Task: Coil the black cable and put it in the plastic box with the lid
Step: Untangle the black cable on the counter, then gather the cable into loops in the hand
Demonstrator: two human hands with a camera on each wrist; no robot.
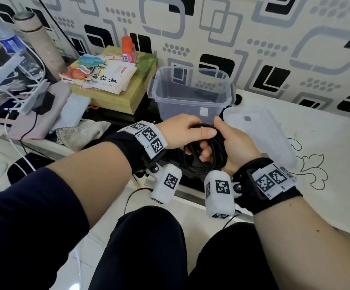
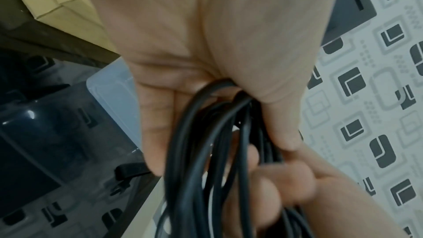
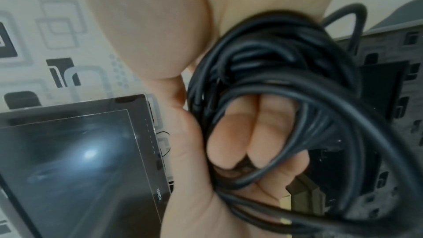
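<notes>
The black cable (image 1: 217,152) is wound into a bundle of several loops between both hands, in front of the clear plastic box (image 1: 193,95). My left hand (image 1: 187,131) grips the top of the coil (image 2: 206,151) between thumb and fingers. My right hand (image 1: 230,141) holds the coil (image 3: 274,61) with its fingers curled through the loops. The box stands open and holds nothing. Its translucent lid (image 1: 259,132) lies flat on the white surface to the right of the box. A loose tail of cable hangs below the hands.
Books (image 1: 101,75) lie on a tan box (image 1: 115,97) left of the plastic box, with an orange bottle (image 1: 129,49) behind. A water bottle (image 1: 9,42), a flask (image 1: 38,40), chargers and cloths crowd the far left. The patterned wall rises close behind. My knees are below.
</notes>
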